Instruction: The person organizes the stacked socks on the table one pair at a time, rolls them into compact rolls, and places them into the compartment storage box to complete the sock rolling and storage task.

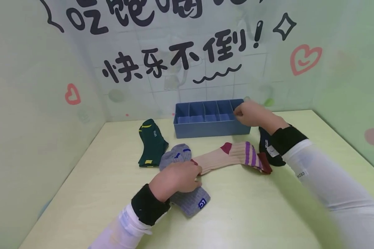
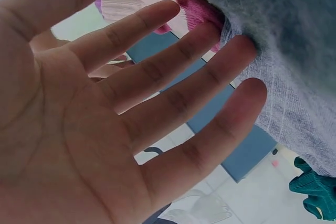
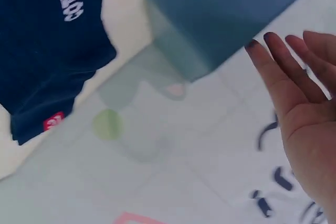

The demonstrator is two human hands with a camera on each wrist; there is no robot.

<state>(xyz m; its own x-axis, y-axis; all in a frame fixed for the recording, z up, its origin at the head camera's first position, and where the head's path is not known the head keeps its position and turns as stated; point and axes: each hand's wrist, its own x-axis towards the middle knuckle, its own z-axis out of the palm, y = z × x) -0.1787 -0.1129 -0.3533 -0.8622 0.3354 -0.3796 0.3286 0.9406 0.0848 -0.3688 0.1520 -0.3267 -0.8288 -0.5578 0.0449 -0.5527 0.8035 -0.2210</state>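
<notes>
My left hand (image 1: 177, 176) lies over a pair of grey socks (image 1: 190, 202), covering their middle. In the left wrist view its fingers (image 2: 184, 103) are spread and nearly straight, with the tips against the grey knit. A beige sock (image 1: 224, 159) with purple stripes and a dark red heel stretches rightward from that hand. My right hand (image 1: 252, 112) is at the right end of a blue divided box (image 1: 212, 130). Its fingertips meet the box's edge in the right wrist view, fingers loosely extended. Below that wrist lies a dark sock (image 3: 52, 40) lettered "COTTON", partly hidden in the head view.
Dark green socks (image 1: 152, 145) with yellow marks lie left of the box. The box has several compartments and stands at the back of the pale table (image 1: 237, 221). Close behind rises a white backdrop (image 1: 137, 100) with printed characters; green-tinted walls flank the table.
</notes>
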